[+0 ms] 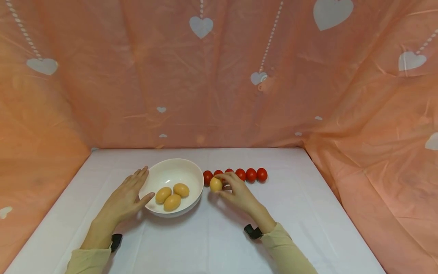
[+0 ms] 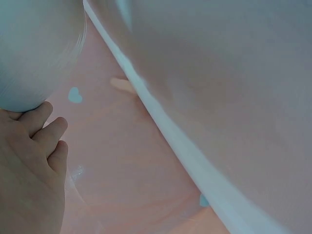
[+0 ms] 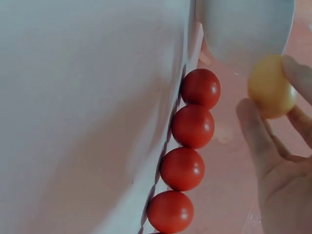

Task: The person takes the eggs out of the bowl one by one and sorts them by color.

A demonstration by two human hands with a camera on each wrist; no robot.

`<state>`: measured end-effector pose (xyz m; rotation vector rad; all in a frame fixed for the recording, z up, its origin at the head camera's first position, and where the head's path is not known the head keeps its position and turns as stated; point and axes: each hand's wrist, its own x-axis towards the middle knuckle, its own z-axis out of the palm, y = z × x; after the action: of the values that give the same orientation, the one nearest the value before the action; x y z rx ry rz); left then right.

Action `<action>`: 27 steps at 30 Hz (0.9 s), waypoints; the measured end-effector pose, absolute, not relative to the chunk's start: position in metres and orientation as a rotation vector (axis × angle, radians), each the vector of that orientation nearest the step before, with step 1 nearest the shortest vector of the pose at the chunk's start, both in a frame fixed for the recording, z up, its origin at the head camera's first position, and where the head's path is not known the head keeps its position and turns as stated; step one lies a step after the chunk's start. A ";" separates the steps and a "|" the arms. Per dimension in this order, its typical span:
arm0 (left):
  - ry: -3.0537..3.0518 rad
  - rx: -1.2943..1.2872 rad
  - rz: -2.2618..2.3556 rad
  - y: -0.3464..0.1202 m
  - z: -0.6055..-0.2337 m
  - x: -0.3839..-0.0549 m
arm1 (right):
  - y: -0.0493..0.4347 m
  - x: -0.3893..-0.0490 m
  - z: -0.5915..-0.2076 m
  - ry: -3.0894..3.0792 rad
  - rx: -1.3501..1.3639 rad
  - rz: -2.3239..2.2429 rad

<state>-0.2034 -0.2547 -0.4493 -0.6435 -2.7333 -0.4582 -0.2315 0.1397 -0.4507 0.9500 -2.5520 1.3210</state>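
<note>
A white bowl (image 1: pixel 174 170) stands left of the middle of the table with three yellow eggs (image 1: pixel 172 202) inside. My left hand (image 1: pixel 124 198) lies along the bowl's left side, fingers extended at the rim and thumb spread toward the front rim. In the left wrist view, the fingertips (image 2: pixel 45 111) meet the bowl's outer wall. My right hand (image 1: pixel 239 192) pinches another yellow egg (image 1: pixel 215 184) between thumb and fingers, just right of the bowl. Behind that hand, several red cherry tomatoes (image 1: pixel 251 175) form a row, partly hidden by the hand and egg.
White cloth covers the table (image 1: pixel 191 247). Orange sheeting (image 1: pixel 219 114) with pale hearts hangs behind the table and along both sides. Each wrist wears a dark band; the right band (image 1: pixel 253 231) shows below the sleeve's cuff.
</note>
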 end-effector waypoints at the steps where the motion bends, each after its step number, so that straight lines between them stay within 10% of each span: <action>1: -2.735 -0.640 -0.460 -0.255 -0.449 -0.203 | 0.141 -0.231 -0.451 -2.588 0.951 1.290; 27: -2.749 -0.638 -0.463 -0.255 -0.445 -0.201 | 0.130 -0.226 -0.455 -2.947 1.069 0.924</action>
<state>-0.2014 -0.2553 -0.4452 -0.6385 -2.7492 -0.4633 -0.2264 0.1300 -0.4553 1.0688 -2.9471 0.9244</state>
